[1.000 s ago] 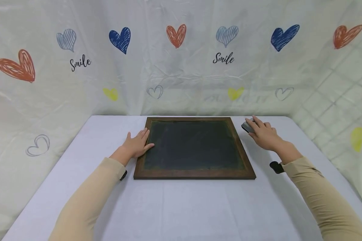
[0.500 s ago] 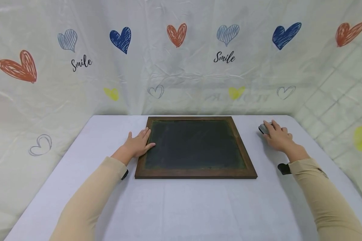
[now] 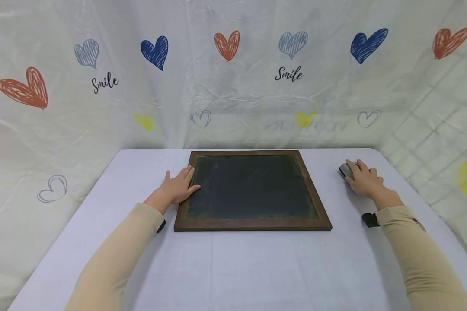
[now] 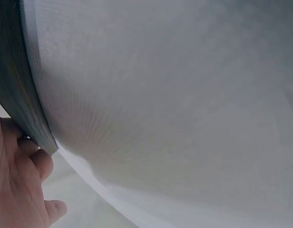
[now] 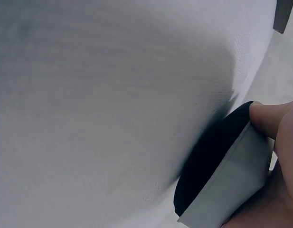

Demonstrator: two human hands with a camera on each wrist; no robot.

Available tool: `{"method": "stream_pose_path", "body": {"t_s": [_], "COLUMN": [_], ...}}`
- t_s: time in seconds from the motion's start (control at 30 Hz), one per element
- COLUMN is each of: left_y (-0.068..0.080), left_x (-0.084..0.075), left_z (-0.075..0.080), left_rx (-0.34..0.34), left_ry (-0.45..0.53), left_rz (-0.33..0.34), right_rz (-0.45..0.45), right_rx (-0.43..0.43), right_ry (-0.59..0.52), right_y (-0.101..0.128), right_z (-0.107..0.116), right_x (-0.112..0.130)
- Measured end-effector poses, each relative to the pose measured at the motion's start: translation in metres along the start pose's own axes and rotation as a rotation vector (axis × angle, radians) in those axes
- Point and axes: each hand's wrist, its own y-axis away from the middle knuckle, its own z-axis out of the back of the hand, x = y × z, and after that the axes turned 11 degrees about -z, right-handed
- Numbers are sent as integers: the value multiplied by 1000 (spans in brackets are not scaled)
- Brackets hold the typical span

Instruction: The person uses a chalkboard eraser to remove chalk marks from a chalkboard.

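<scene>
A blackboard (image 3: pixel 253 188) with a brown wooden frame lies flat on the white table, its dark surface without visible writing. My left hand (image 3: pixel 176 187) rests on the frame's left side, fingers extended and thumb reaching over the writing surface. The left wrist view shows that hand (image 4: pixel 20 185) against the frame's edge (image 4: pixel 15 71). To the right of the board, my right hand (image 3: pixel 365 179) grips a blackboard eraser (image 3: pixel 347 169), grey on top. Its black felt side (image 5: pixel 210 159) faces the tabletop in the right wrist view; whether it touches there I cannot tell.
The white-covered table (image 3: pixel 253 268) extends in front of the board and to both sides. Behind it hangs a pale curtain (image 3: pixel 233 86) printed with hearts and "Smile". A dark corner of the board's frame (image 5: pixel 281 16) shows in the right wrist view.
My right hand has moved right and slightly nearer with the eraser, away from the blackboard. The left hand has stayed on the frame.
</scene>
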Motion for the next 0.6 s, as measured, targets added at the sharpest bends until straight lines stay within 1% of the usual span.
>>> {"method": "stream_pose_path", "body": {"t_s": [0.33, 0.6], "left_y": [1, 0], "left_x": [1, 4], "left_z": [-1, -1], "left_rx": [-1, 6], "left_ry": [5, 28], "left_rz": [-3, -5], "right_rz": [-16, -15], "right_rx": [52, 66], "right_ry": [18, 27], "right_y": [5, 3], "right_z": [2, 7], "right_x": [6, 10]}}
